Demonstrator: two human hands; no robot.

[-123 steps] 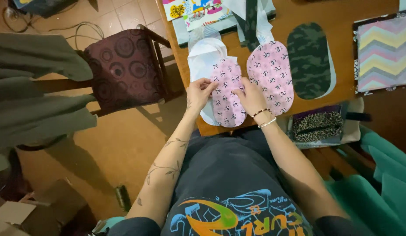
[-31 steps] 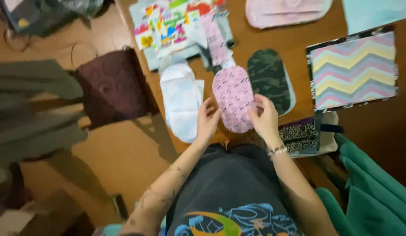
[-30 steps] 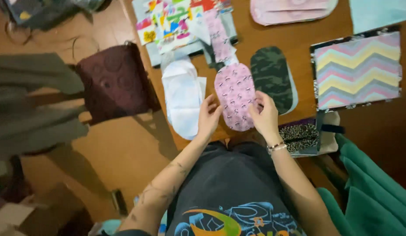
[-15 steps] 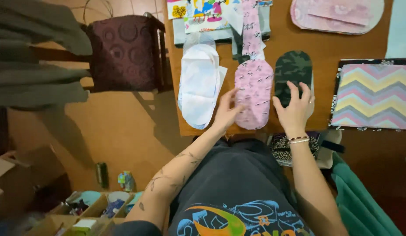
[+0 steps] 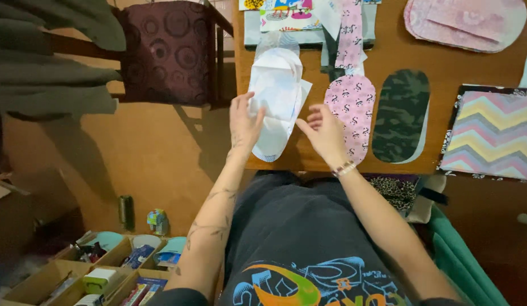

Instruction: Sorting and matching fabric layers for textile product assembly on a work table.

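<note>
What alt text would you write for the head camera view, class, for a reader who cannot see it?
Seen from above, a seated person's left hand rests on a white oval fabric piece at the edge of a wooden table, while the right hand hovers between it and a pink patterned oval piece. A camouflage oval piece lies further right.

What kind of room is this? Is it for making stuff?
Probably a home sewing or craft corner. Oval cloth pieces lie cut out on a wooden table, a chevron fabric sits beside them, and boxes of supplies stand on the floor.
</note>
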